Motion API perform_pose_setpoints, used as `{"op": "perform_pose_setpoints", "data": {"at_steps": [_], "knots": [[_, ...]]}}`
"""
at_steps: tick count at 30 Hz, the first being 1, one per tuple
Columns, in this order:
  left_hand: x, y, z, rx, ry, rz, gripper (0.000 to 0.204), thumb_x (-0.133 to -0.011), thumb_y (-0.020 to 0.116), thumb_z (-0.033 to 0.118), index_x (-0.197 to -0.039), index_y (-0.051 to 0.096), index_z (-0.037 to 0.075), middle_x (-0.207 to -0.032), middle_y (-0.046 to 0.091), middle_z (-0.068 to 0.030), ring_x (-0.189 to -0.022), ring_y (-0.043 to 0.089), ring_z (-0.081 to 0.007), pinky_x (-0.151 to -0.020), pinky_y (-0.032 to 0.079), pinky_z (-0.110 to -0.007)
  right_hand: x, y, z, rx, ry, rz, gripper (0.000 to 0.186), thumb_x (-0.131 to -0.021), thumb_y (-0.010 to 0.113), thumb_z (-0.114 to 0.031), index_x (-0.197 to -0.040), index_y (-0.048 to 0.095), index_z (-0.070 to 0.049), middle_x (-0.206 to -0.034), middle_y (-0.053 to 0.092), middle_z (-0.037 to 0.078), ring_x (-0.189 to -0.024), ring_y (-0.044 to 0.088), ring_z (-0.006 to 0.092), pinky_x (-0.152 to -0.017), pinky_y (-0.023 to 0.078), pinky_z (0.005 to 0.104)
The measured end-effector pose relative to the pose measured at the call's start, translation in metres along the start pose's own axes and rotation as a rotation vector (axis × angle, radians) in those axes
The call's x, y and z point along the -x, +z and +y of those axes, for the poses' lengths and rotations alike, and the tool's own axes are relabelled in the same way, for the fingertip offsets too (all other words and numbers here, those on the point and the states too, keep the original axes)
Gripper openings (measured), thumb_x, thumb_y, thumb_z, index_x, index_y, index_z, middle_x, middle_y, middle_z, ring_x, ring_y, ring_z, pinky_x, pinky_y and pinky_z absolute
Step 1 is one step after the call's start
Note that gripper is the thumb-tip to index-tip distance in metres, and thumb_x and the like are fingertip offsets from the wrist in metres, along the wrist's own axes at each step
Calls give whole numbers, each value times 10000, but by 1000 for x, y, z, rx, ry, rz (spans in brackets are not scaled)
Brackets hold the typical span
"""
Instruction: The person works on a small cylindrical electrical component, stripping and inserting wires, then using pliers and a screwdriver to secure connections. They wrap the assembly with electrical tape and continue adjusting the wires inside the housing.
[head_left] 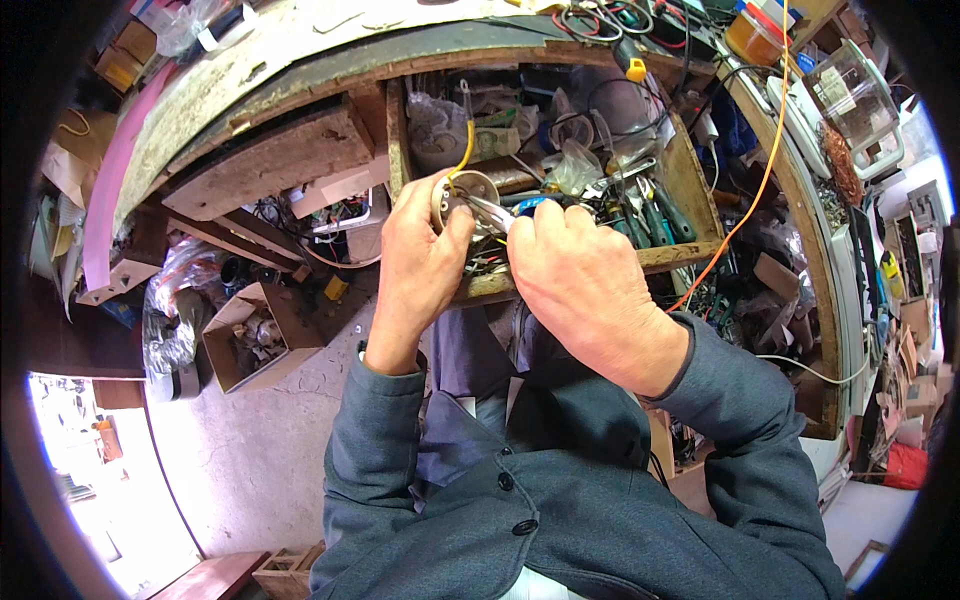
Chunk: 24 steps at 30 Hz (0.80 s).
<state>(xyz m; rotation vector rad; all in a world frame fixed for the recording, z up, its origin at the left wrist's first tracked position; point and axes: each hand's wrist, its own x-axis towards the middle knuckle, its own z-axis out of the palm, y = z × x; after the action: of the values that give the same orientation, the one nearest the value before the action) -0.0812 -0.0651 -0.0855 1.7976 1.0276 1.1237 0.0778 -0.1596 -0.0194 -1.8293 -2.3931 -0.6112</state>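
Over an open wooden drawer, my left hand is closed round a small cup-shaped round part with a pale rim, its thumb at the opening. A yellow wire rises from beside this part. My right hand is closed on a pair of pliers, whose metal jaws reach into the cup. Its fingers hide most of the tool. A blue piece shows just beyond the knuckles; I cannot tell whether it belongs to the pliers.
Green-handled tools, plastic bags and cables fill the drawer. The worktop runs behind it. An orange cord hangs at the right. A cardboard box of parts stands to the lower left, near a clear jar far right.
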Motion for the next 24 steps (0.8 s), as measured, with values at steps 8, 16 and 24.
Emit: {"op": "perform_pose_setpoints", "data": {"at_steps": [8, 16, 24], "knots": [[1, -1, 9, -30, -24, -30, 453, -868, 697, 91, -1298, 662, -49, -1227, 676, -216, -1113, 681, -343, -989, 534, -407, -3, 1, -8, 53, 37, -22, 114, -849, 691, -182, -849, 672, -69, -844, 622, 89, -776, 681, 224, -581, 569, 321], [1, -1, 11, -54, 46, -33, 470, -855, 694, 77, -1307, 663, -47, -1245, 676, -215, -1136, 678, -341, -1005, 530, -402, -5, -7, -4, 73, 36, -66, 81, -859, 673, -163, -872, 633, -93, -831, 612, 64, -760, 684, 200, -579, 570, 321], [0, -3, 7, 5, -7, -78, 450, -857, 648, 65, -1292, 679, -45, -1200, 697, -194, -1096, 689, -295, -995, 532, -379, -12, -9, 37, -155, -148, -45, 117, -868, 691, -130, -876, 726, -18, -823, 716, 144, -771, 758, 270, -640, 615, 370]]}}
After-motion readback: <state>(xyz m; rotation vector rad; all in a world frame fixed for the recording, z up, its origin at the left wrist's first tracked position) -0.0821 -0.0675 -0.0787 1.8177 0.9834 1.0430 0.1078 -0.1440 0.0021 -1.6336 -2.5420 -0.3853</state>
